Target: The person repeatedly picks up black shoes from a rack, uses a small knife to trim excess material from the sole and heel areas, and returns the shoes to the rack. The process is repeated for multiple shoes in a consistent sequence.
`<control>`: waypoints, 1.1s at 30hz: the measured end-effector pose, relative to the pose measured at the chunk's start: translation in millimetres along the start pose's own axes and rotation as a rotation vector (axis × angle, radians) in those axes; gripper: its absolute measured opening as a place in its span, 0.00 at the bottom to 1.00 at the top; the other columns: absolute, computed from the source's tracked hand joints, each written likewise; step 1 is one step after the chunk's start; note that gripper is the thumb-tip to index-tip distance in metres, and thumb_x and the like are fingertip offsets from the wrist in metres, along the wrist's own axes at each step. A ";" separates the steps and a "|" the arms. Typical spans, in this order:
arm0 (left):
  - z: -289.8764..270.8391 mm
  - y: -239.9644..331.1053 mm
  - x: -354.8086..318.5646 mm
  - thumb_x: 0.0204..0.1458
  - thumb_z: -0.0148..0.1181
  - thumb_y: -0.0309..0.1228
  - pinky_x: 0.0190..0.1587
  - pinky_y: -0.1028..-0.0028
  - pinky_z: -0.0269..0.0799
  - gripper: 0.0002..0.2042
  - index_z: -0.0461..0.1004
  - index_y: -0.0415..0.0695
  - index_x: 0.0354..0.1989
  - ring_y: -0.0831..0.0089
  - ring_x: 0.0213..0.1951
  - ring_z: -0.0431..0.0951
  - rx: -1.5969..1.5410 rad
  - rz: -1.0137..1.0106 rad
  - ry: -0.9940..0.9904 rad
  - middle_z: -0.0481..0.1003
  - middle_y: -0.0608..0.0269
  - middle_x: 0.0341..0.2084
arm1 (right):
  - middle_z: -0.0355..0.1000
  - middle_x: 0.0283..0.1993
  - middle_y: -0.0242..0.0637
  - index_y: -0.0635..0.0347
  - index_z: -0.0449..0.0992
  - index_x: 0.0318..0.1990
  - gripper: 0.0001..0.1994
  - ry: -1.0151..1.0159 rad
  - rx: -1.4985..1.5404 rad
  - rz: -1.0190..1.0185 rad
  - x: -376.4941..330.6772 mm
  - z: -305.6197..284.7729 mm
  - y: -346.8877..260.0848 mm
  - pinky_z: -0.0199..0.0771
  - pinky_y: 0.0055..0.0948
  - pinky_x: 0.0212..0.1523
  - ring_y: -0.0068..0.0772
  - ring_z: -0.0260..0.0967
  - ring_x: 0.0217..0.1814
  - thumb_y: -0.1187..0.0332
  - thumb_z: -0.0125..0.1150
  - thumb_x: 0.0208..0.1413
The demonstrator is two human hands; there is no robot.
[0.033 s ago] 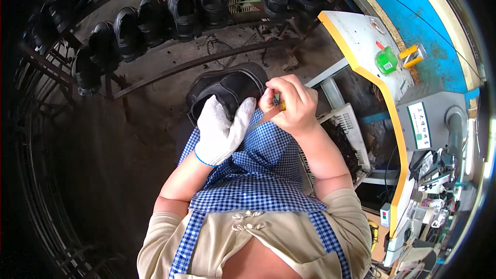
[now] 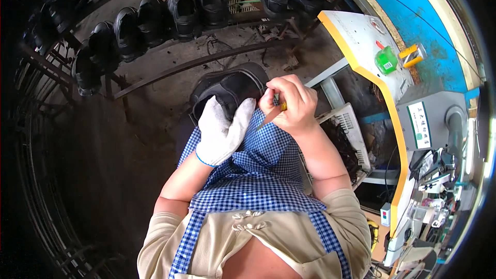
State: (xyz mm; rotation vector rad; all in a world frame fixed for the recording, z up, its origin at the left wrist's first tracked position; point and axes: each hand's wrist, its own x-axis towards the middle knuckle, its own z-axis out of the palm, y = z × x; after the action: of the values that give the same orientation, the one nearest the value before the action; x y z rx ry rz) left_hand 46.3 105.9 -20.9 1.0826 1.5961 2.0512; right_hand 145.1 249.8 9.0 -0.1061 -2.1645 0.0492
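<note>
A black shoe rests over my lap, its toe pointing away to the right. My left hand, in a white knitted glove with a blue cuff edge, grips the shoe's near side, thumb apart from the fingers. Bare and curled, my right hand is beside the shoe's toe, its fingertips close to the sole edge. In it is a small knife with a pointed blade toward my lap; a bit of yellow handle shows between the fingers. Below lies my blue checked apron.
Racks with several black shoes stand ahead and left. On the right is a white table with a yellow edge, carrying a green container, a yellow cylinder and a grey machine. A white basket sits below it.
The shoe has shifted very slightly to the right in my left hand. The knife blade has tilted a little; both hands are otherwise nearly where they were.
</note>
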 end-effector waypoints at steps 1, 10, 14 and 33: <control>2.3 1.6 -2.6 0.57 0.61 0.25 0.47 0.72 0.74 0.14 0.74 0.37 0.52 0.69 0.43 0.80 -0.186 -0.138 0.014 0.79 0.57 0.43 | 0.69 0.27 0.31 0.57 0.72 0.34 0.10 0.015 0.039 -0.013 0.5 0.8 -1.0 0.71 0.28 0.20 0.31 0.70 0.20 0.75 0.62 0.41; 9.1 -16.1 5.7 0.61 0.59 0.33 0.48 0.72 0.75 0.15 0.73 0.38 0.52 0.74 0.43 0.78 -0.943 -0.641 -0.025 0.78 0.61 0.42 | 0.69 0.29 0.33 0.58 0.72 0.39 0.12 -0.149 0.252 0.275 0.9 -8.9 3.2 0.72 0.27 0.24 0.29 0.72 0.24 0.76 0.66 0.46; 13.3 -4.3 7.3 0.62 0.58 0.34 0.47 0.73 0.74 0.14 0.74 0.38 0.52 0.75 0.42 0.78 -0.729 -0.445 0.133 0.79 0.61 0.42 | 0.70 0.36 0.35 0.56 0.70 0.56 0.21 -0.235 0.512 0.681 -15.2 -26.4 -8.7 0.73 0.24 0.29 0.24 0.72 0.30 0.74 0.66 0.56; 21.5 -12.9 3.2 0.62 0.59 0.31 0.44 0.76 0.73 0.12 0.77 0.39 0.51 0.80 0.40 0.77 -0.070 -0.213 0.318 0.80 0.65 0.41 | 0.68 0.39 0.38 0.48 0.76 0.60 0.22 -0.187 0.237 0.392 -25.3 -9.1 -41.9 0.75 0.32 0.31 0.35 0.72 0.31 0.76 0.62 0.57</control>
State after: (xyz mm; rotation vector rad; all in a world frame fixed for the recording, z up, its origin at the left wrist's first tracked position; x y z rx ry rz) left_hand 57.3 126.8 -29.8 0.5543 1.6843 2.1924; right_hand 164.4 205.6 -3.6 -0.4000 -2.2749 0.5576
